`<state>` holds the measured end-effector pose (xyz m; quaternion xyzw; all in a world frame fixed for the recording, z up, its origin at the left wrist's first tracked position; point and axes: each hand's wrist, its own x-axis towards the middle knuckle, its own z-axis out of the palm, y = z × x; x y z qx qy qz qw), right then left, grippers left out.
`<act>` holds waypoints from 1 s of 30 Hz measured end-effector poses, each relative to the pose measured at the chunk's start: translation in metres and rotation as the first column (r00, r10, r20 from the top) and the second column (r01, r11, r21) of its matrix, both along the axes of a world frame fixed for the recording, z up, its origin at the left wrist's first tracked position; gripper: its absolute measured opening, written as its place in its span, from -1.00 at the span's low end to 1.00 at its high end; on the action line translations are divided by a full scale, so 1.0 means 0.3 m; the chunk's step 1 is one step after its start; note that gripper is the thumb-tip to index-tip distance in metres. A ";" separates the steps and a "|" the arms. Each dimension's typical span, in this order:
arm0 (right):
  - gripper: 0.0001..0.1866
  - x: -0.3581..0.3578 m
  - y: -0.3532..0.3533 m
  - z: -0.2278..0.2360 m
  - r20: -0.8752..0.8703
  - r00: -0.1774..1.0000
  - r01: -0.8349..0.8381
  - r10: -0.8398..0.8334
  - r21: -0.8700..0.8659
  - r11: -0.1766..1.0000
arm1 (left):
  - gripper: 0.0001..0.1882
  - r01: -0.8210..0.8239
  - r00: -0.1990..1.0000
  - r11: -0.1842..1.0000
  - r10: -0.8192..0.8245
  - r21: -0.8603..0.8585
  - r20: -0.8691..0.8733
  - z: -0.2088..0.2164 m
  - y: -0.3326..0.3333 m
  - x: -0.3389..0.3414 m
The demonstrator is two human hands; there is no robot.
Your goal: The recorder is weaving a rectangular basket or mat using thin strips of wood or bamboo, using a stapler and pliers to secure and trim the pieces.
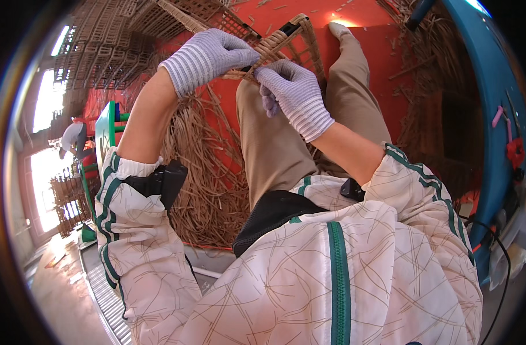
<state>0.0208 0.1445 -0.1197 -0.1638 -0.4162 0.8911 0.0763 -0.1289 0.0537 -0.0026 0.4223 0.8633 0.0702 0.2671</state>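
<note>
A woven basket [276,43] of tan strips on a dark frame is held at knee height, one corner toward me. My left hand [217,56], in a grey-white striped knit glove, closes thumb and fingers on the basket's near edge. Close beside it, my right hand [295,92], gloved alike, pinches at the same corner, its fingertips almost meeting the left ones. Whatever lies between the right fingertips is too small and covered to make out. The basket's openwork side shows beyond the right hand, and its far part runs toward the upper left.
A heap of loose tan strips [202,172] lies on the red floor [389,109] left of my legs. Stacked woven baskets [102,49] stand at the upper left. A blue table edge [486,115] curves along the right, with a red flower-shaped thing [515,150] on it. Another person [74,138] is at far left.
</note>
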 end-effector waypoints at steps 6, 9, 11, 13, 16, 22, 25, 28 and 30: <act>-0.81 0.009 -0.024 -0.008 0.019 1.000 0.008 -0.006 -0.105 0.994 | -0.57 0.048 0.999 0.998 -0.047 -0.045 0.022 0.016 0.008 0.003; -0.81 0.012 -0.027 -0.029 -0.017 1.000 -0.004 0.002 -0.114 0.994 | -0.57 0.016 0.999 0.992 -0.013 -0.126 0.031 0.022 0.024 0.010; -0.81 0.015 -0.036 -0.045 -0.029 1.000 0.007 -0.009 -0.082 0.997 | -0.59 0.101 0.994 0.987 -0.093 -0.125 0.064 0.011 0.024 0.003; -0.81 0.018 -0.042 -0.050 -0.028 1.000 0.012 -0.014 -0.062 0.998 | -0.63 0.105 0.993 0.982 -0.096 -0.160 0.067 0.003 0.034 0.010; -0.81 0.017 -0.046 -0.059 -0.020 1.000 0.018 -0.018 -0.039 0.999 | -0.65 0.115 0.991 0.970 -0.098 -0.214 0.088 0.001 0.048 0.013; -0.78 0.018 -0.051 -0.052 0.002 1.000 0.001 -0.001 0.009 1.000 | -0.68 0.095 0.989 0.962 -0.061 -0.256 0.135 0.024 0.058 0.017; -0.77 0.006 -0.045 -0.003 0.002 1.000 -0.015 0.015 0.060 0.998 | -0.66 0.067 0.991 0.956 -0.031 -0.285 0.129 0.086 0.057 0.013; -0.74 0.017 -0.058 -0.019 -0.008 1.000 -0.007 0.008 0.104 0.995 | -0.65 0.071 0.992 0.961 -0.040 -0.267 0.121 0.067 0.038 0.018; -0.74 0.040 -0.086 -0.087 -0.011 1.000 0.003 -0.001 0.115 0.993 | -0.65 0.084 0.990 0.967 -0.054 -0.241 0.130 -0.006 0.013 0.027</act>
